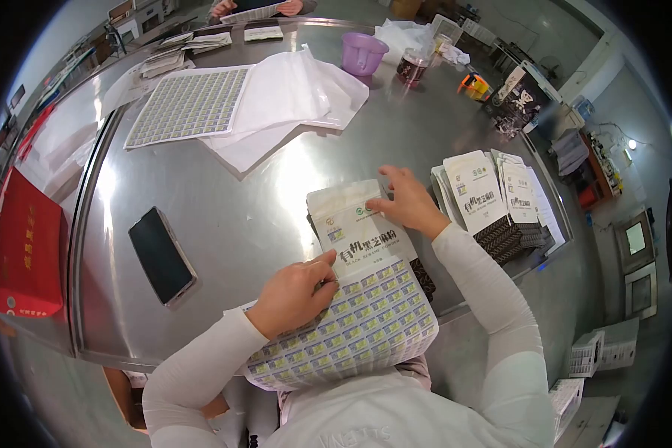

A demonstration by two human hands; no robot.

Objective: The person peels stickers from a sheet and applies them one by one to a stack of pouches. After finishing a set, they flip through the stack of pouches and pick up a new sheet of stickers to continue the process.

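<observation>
A white stand-up pouch [362, 224] printed with Chinese characters and "Black Sesame Powder" lies at the table's front edge, on top of other pouches with dark patterned bottoms. Over its lower part, and hanging toward my lap, is a sheet of small label stickers [358, 325]. My left hand [295, 295] is curled on the sheet's upper left part, its thumb and forefinger close together beside the pouch; it seems to grip the sheet, though the fingertips are partly hidden. My right hand [409, 203] touches the pouch's upper right area with its fingers apart.
More pouches [474, 194] are stacked at right. A phone [161, 254] and red bag [30, 246] are at left. Farther back are another sticker sheet [190, 104], white backing paper [284, 97], a purple cup [364, 54] and a jar [412, 66]. Another person's hands [224, 7] hold paper opposite.
</observation>
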